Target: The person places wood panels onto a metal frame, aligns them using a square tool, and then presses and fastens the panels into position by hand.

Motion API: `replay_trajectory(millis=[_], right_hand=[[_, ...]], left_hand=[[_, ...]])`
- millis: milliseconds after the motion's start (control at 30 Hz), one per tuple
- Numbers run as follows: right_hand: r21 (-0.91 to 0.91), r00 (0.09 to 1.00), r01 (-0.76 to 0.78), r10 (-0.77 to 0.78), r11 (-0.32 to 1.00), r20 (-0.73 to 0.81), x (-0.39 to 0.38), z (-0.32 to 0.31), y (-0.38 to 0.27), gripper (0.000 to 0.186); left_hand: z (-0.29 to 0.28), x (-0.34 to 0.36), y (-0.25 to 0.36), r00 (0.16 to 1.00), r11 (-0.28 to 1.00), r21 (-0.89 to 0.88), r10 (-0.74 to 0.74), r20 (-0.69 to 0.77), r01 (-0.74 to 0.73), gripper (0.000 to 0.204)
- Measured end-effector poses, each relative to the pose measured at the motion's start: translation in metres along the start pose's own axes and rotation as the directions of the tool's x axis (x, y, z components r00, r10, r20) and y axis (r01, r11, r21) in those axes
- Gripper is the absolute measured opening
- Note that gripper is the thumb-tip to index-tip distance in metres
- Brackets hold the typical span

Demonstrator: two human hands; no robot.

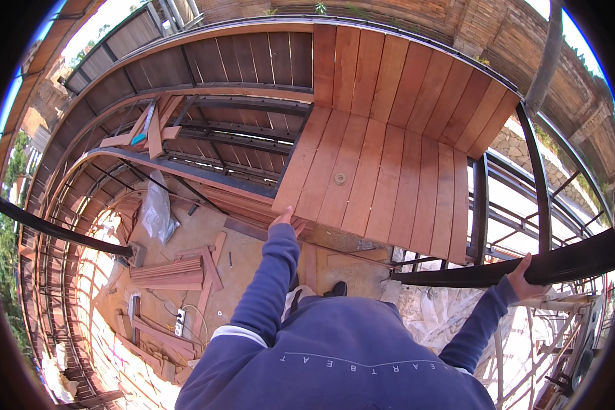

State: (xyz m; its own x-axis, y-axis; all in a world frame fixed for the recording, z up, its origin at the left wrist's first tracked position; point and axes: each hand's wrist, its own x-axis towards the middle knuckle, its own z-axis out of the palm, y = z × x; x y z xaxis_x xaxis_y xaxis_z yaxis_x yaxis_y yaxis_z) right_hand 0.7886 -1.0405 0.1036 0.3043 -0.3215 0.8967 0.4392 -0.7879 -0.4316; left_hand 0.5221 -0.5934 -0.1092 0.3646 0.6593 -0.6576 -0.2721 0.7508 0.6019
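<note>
Bracing, as judged, is best done with weight kept even: two hands, fingers' closure not determinable, the left hand (285, 220) at the front-left corner of one plank desk (383, 198), centre frame, the right hand (523, 281) against one black beam (560, 264), lower right; one tan roll (339, 179) on the desk.

A reddish wooden bench (393, 171), planked and L-shaped in profile, stands beside a long black rail (574, 263)

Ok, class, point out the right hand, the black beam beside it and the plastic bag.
Right hand (521, 283): head view, middle of hand.
Black beam (575, 262): head view, its broad face.
Plastic bag (157, 212): head view, crumpled middle.
</note>
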Motion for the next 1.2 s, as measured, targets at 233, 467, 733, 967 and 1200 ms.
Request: replay_trajectory(millis=[233,467,733,967,1200], right_hand=[[0.004,1.0,-0.018,0.018,1.0,0.002,0.0,0.001,0.005,0.074],[-0.043,0.953,-0.264,0.267,0.964,0.14,-0.011,-0.016,-0.012,0.069],[0.154,0.724,-0.665,0.581,0.731,0.372,-0.149,-0.038,-0.121,0.038],[-0.328,-0.271,-0.849,0.192,0.414,0.943,-0.331,-0.039,-0.245,0.021],[-0.386,-0.367,-0.917,0.17,0.098,0.914,-0.381,-0.007,-0.318,0.033]], left_hand=[[-0.004,-0.011,0.009,0.994,0.989,0.11,-0.1,0.051,0.094,0.038],[-0.022,-0.019,0.023,0.97,0.957,0.23,-0.209,0.125,0.176,0.041],[-0.033,-0.035,0.101,0.921,0.451,0.805,0.133,0.366,-0.385,0.018],[0.048,0.023,0.15,0.358,-0.157,0.413,0.289,0.888,-0.897,0.03],[0.104,0.063,0.12,0.184,-0.626,0.055,-0.144,0.972,-0.778,0.059]])
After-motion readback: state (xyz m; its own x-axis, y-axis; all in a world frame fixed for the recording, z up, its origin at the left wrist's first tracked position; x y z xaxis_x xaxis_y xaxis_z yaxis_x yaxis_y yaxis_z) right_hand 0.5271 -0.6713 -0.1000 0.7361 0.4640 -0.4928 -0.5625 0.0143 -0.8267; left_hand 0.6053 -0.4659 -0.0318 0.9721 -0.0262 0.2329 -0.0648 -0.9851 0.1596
